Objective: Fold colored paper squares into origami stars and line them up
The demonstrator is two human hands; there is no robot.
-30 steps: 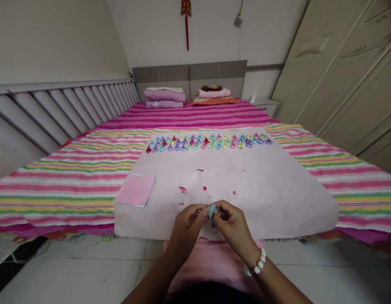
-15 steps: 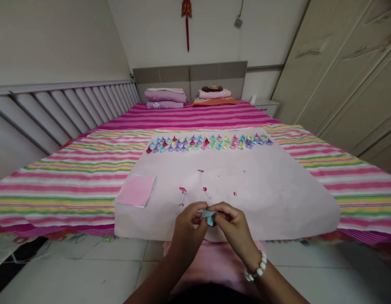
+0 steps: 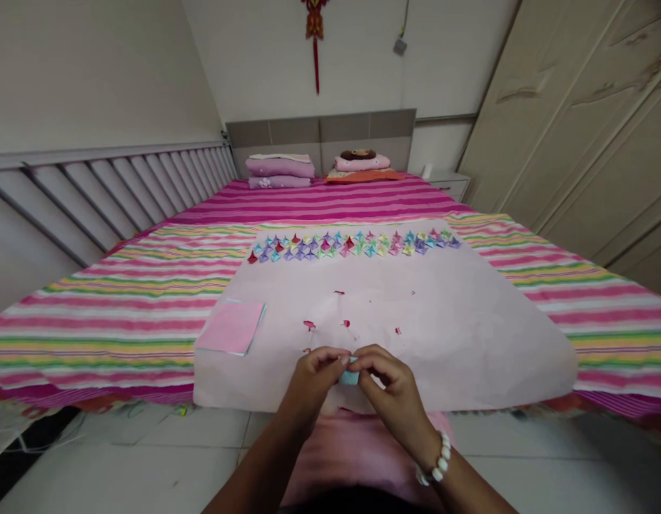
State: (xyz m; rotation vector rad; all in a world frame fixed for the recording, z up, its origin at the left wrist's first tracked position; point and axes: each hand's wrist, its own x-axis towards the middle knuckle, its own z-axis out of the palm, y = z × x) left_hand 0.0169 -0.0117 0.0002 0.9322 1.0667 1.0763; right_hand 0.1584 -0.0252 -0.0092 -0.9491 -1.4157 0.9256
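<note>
A small light-blue folded paper piece point(image 3: 350, 376) is pinched between both my hands at the near edge of a large pale pink sheet point(image 3: 448, 321) spread on the bed. My left hand point(image 3: 315, 380) grips it from the left, and my right hand point(image 3: 390, 385), with a white bead bracelet on the wrist, grips it from the right. The fingers hide most of the piece. Several small folded paper shapes in many colours point(image 3: 352, 244) lie in rows along the sheet's far edge.
A stack of pink square papers point(image 3: 231, 325) lies at the sheet's left. Tiny red paper scraps point(image 3: 309, 325) dot the middle. The bed has a striped cover point(image 3: 121, 300), pillows point(image 3: 280, 168) by the headboard, a wardrobe point(image 3: 587, 135) to the right, and tiled floor below.
The blue piece has been turned and lowered between my fingers, from standing up to lying nearly hidden. Both hands stay together at the sheet's near edge.
</note>
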